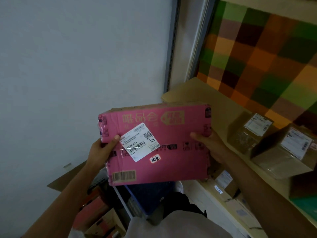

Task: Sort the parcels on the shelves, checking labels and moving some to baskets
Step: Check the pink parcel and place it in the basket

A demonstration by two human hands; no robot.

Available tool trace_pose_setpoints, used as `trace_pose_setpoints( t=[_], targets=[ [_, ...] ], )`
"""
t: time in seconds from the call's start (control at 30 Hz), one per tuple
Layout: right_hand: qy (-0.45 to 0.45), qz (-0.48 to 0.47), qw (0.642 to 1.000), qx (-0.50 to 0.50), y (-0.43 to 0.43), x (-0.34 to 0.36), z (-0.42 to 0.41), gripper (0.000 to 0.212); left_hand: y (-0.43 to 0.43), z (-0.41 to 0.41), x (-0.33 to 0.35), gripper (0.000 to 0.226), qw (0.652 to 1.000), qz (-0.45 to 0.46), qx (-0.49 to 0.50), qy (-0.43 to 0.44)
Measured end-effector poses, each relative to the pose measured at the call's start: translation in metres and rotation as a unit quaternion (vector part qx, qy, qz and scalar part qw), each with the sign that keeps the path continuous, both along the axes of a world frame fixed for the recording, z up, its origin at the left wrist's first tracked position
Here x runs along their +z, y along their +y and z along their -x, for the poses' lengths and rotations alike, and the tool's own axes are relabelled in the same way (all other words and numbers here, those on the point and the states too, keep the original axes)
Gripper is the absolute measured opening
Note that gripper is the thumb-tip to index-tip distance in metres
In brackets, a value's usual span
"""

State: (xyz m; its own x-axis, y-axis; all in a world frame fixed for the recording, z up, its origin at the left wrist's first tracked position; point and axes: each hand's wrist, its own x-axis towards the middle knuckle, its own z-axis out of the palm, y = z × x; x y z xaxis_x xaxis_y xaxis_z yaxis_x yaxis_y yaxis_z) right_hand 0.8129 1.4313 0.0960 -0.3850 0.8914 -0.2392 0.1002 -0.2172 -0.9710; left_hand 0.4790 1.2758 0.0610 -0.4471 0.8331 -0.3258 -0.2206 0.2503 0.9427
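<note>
A flat pink cardboard parcel [171, 134] is held up in front of me, its broad face toward the camera. A white shipping label [139, 141] with barcodes and the number 68 is stuck on it at a slant. My left hand [101, 150] grips the parcel's left edge, thumb on the front beside the label. Gripping the right edge is my right hand [211, 146], its thumb also on the front. A dark blue basket [151, 194] shows below the parcel.
A pale wooden shelf [221, 107] runs along the right, carrying two brown taped boxes [248, 133] [284, 152]. Smaller parcels [224, 182] lie on the shelf below. Open cartons [101, 219] stand on the floor at lower left. A plain wall fills the left.
</note>
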Motion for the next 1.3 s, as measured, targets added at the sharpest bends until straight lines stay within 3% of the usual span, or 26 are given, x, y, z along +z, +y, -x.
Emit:
trace_pose_setpoints(
  t=[0.2, 0.33, 0.37, 0.43, 0.53, 0.63, 0.67, 0.73, 0.77, 0.83, 0.93, 1.17, 1.3],
  targets=[
    [-0.054, -0.019, 0.998, -0.013, -0.005, 0.003, 0.004, 0.061, 0.000, -0.002, 0.004, 0.069, 0.999, -0.010, -0.037, 0.036],
    [0.079, 0.065, 0.993, -0.063, -0.001, 0.015, -0.001, 0.066, -0.005, 0.006, 0.004, 0.037, 1.000, -0.015, -0.003, -0.026],
    [0.081, 0.065, 0.991, -0.083, 0.001, 0.017, -0.003, 0.059, -0.006, 0.006, 0.003, 0.035, 0.999, -0.013, -0.007, -0.038],
    [0.060, 0.102, 0.991, -0.062, 0.007, 0.012, -0.010, 0.042, -0.007, 0.004, 0.002, 0.044, 0.999, -0.001, -0.019, -0.046],
    [0.017, 0.176, 0.984, 0.030, 0.008, 0.004, -0.020, 0.041, -0.011, 0.006, -0.001, 0.063, 0.999, 0.016, -0.015, -0.044],
    [0.060, 0.176, 0.980, 0.066, 0.008, -0.003, -0.009, 0.074, -0.004, -0.007, 0.001, 0.089, 0.997, 0.047, 0.038, 0.053],
    [0.072, 0.165, 0.981, 0.067, 0.003, -0.003, 0.004, 0.070, 0.001, -0.014, 0.005, 0.088, 0.989, 0.058, 0.041, 0.131],
    [0.055, 0.136, 0.987, 0.067, -0.009, -0.004, 0.033, 0.050, 0.022, -0.029, -0.014, 0.076, 0.978, 0.037, -0.016, 0.207],
    [0.022, 0.123, 0.990, 0.069, -0.017, -0.005, 0.050, 0.050, 0.026, -0.040, -0.023, 0.084, 0.980, 0.027, -0.042, 0.195],
    [-0.021, 0.106, 0.992, 0.059, -0.023, -0.013, 0.070, 0.060, 0.035, -0.064, -0.017, 0.092, 0.995, 0.020, -0.051, 0.079],
    [-0.028, 0.101, 0.994, 0.029, -0.027, -0.017, 0.082, 0.045, 0.027, -0.089, 0.019, 0.069, 0.997, -0.001, -0.058, -0.050],
    [-0.045, 0.104, 0.993, 0.027, -0.031, -0.021, 0.090, 0.034, 0.022, -0.070, 0.021, 0.036, 0.997, 0.063, -0.046, -0.028],
    [-0.049, 0.129, 0.989, -0.060, -0.016, -0.031, 0.086, 0.053, 0.009, -0.046, 0.039, 0.035, 0.997, 0.063, -0.014, -0.036]
  ],
)
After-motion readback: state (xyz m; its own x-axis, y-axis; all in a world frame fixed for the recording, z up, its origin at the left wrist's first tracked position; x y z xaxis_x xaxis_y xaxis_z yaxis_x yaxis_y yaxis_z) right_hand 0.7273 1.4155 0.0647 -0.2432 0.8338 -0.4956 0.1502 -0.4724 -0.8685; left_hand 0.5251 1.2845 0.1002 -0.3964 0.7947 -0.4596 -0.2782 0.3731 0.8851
